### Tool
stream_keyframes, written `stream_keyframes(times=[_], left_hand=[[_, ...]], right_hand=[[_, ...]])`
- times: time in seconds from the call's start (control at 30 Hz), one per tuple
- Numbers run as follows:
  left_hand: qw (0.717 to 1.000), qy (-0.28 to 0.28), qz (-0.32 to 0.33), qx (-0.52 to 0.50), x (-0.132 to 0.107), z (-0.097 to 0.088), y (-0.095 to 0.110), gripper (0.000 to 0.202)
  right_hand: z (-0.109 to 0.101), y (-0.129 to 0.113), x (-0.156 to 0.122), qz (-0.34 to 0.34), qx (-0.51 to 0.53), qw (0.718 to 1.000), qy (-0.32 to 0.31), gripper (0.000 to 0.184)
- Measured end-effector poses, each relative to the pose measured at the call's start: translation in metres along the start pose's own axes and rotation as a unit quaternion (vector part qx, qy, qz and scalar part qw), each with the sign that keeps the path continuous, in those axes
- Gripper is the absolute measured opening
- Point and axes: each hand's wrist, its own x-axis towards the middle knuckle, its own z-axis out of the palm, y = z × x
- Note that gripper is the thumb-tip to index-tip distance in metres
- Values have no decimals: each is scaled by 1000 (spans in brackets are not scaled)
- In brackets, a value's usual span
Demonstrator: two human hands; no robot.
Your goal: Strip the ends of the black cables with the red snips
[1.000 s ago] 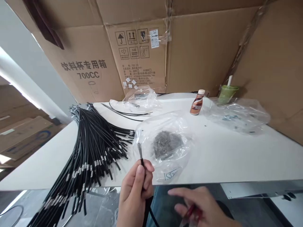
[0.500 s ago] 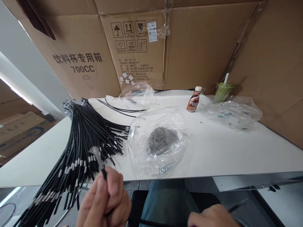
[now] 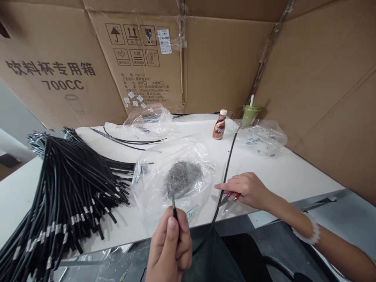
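Note:
My left hand [image 3: 170, 246] is closed round the end of a thin black cable [image 3: 226, 172], its bare tip pointing up in front of a clear plastic bag [image 3: 152, 196] that holds a heap of small grey metal parts [image 3: 182, 178]. The cable loops below the table edge and runs up across the white table [image 3: 279, 172] toward the back. My right hand [image 3: 245, 190] rests on the table beside the cable, fingers curled with the forefinger stretched toward it; whether it grips the cable I cannot make out.
A large bundle of black cables [image 3: 61, 188] with metal-banded ends lies at the left. At the back stand a brown drink bottle [image 3: 219, 126], a green cup [image 3: 250, 114], two more clear bags [image 3: 261, 137] and a few loose cables [image 3: 126, 139]. Cardboard boxes [image 3: 205, 58] wall in the table.
My left hand has swung the cable end from the bundle at the left back to the bag. My right hand has risen from below the table onto its top beside the cable. View shifted left.

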Motion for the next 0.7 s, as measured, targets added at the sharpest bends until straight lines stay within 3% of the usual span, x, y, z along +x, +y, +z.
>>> stream_keyframes(times=[0.1,0.23,0.37,0.47,0.63,0.7], left_hand=[[1000,-25,4,9,9,0,-7,51],[999,6,35,10,13,-1,-16,52],[996,74,40,-3,15,-3,-21,51],[996,80,22,-25,16,-3,-19,51],[998,43,-26,-43,17,-2,-11,53],[997,37,-24,-60,16,-2,-10,51]], right_hand=[[11,8,5,134,102,984,-57,51],[7,0,11,217,221,949,-64,40],[-1,-18,13,340,331,879,38,40],[-9,-40,7,337,315,881,105,40],[-17,-72,10,278,358,891,20,28],[-11,-76,22,244,367,897,24,25]])
